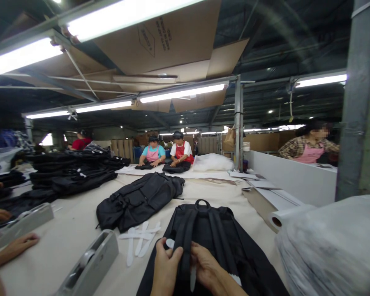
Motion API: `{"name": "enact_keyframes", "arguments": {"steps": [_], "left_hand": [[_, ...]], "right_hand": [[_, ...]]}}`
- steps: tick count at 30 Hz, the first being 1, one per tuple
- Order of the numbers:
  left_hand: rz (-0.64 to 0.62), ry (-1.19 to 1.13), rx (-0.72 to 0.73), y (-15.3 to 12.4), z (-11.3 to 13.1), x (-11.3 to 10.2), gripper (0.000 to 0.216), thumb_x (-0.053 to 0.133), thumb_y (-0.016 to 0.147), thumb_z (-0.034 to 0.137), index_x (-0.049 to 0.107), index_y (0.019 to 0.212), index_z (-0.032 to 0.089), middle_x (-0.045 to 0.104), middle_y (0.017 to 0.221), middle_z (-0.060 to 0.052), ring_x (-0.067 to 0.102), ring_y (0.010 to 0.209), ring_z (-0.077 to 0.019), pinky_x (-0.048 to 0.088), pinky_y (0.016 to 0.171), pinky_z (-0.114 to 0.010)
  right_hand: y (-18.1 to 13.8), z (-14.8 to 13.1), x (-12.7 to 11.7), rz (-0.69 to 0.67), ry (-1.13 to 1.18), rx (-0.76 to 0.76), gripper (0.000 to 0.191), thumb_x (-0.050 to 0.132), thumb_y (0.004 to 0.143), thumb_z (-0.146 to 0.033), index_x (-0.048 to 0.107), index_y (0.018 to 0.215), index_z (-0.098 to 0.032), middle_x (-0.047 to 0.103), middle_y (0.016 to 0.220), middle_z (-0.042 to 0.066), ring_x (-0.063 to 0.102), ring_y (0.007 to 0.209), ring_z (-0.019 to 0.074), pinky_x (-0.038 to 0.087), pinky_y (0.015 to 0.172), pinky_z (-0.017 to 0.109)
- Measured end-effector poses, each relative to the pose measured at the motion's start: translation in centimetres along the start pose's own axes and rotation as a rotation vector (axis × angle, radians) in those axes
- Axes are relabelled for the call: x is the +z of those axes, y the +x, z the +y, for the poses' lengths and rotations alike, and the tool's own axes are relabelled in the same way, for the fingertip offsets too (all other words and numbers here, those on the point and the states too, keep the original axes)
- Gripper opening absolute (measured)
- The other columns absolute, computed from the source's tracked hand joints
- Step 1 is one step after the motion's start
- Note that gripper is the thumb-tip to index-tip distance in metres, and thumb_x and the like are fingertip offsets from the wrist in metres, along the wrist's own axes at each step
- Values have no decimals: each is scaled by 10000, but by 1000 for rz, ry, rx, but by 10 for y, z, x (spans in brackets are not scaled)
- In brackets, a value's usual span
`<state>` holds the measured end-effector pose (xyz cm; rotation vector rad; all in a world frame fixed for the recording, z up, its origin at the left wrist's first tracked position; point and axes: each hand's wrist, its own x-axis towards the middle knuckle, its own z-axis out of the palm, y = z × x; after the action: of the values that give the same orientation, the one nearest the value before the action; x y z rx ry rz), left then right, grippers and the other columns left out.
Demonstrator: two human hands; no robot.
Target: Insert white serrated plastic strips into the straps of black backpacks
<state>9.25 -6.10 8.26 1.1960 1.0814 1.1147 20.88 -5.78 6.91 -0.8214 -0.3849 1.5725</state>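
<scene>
A black backpack point(205, 230) lies before me with its shoulder straps facing up and its top handle pointing away. My left hand point(167, 263) is closed at the left edge of one shoulder strap point(185, 242), pinching a white strip point(170, 243) whose rounded end shows above the fingers. At the strap's other edge my right hand point(207, 266) is closed, and a white tail hangs beneath its fingers; how the strip runs behind the strap is hidden. Several loose white strips point(138, 236) lie crossed on the table to the left, near a second black backpack point(138, 199).
Grey tape dispensers point(91, 263) stand at the left, near a co-worker's hand point(18, 248). Black bags point(74, 172) are piled behind. Clear plastic bags point(333, 242) and a film roll point(291, 216) lie right. Two people work at the table's far end; a metal post point(357, 102) rises right.
</scene>
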Motion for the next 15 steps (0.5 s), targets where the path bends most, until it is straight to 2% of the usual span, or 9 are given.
{"name": "enact_keyframes", "arguments": {"steps": [2,4,8,10,13,15], "left_hand": [[11,-108,-83,5,-5,-2,476,641,788,202,336,1144,117,657,828,-88,638,694,-207,498,691,-283],[11,-127,-95,6,-10,-4,429,662,770,212,394,1089,106,656,810,-92,635,694,-209,495,691,-281],[13,51,92,-1,-13,-8,416,672,733,244,449,1065,129,664,838,-63,636,805,-222,465,767,-263],[5,152,150,-6,-10,-8,409,616,763,240,424,1112,150,666,848,-42,632,823,-209,444,802,-253],[-34,286,157,-10,-6,-7,479,547,791,209,352,1225,154,659,817,-21,622,803,-194,416,811,-246],[-26,346,170,-11,-5,-6,563,551,777,182,326,1291,138,652,813,-19,610,845,-199,390,823,-239]], "right_hand": [[0,3,4,64,6,-27,389,696,537,4,508,846,-136,535,520,-15,586,539,194,419,439,205],[-3,3,5,96,-61,-47,430,727,496,10,495,826,-138,521,508,-20,576,514,187,376,407,183],[-15,-6,1,136,-328,-16,336,704,569,-65,478,799,-160,463,487,-55,484,426,97,349,395,147],[-19,-13,-5,86,-481,40,255,680,606,-140,497,783,-160,463,521,-48,461,432,70,313,373,119],[-20,-18,-13,-30,-723,113,189,632,572,-186,559,740,-138,497,550,-6,451,431,74,241,328,115],[-17,-17,-17,-26,-832,95,203,563,529,-165,584,728,-128,482,500,3,401,385,77,229,318,134]]}}
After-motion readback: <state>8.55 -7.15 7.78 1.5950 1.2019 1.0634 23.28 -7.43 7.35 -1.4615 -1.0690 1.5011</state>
